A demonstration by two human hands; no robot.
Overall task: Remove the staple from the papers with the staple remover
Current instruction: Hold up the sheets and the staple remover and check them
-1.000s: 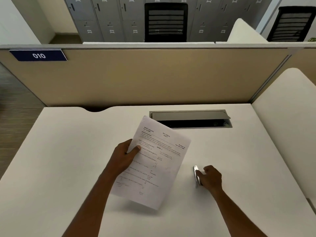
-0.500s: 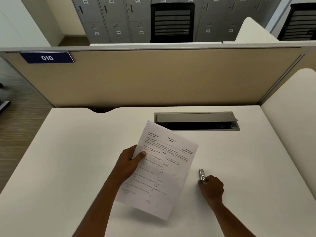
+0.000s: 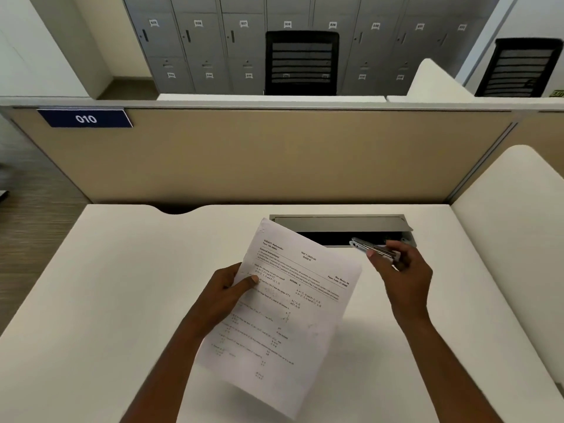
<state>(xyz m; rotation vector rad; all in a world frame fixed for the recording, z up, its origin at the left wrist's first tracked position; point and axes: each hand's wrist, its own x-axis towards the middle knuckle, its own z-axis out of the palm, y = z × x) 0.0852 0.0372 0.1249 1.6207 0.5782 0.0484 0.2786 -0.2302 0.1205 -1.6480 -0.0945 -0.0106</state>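
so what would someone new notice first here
The printed papers at centre, held tilted above the white desk by the left hand gripping their left edge. Next, the shiny staple remover pinched in the right hand, just right of the papers, in front of the open cable slot. Further back, the blue 010 sign stands out on the beige partition.

An open cable hatch is sitting at the white desk's far edge; a beige partition is standing behind.
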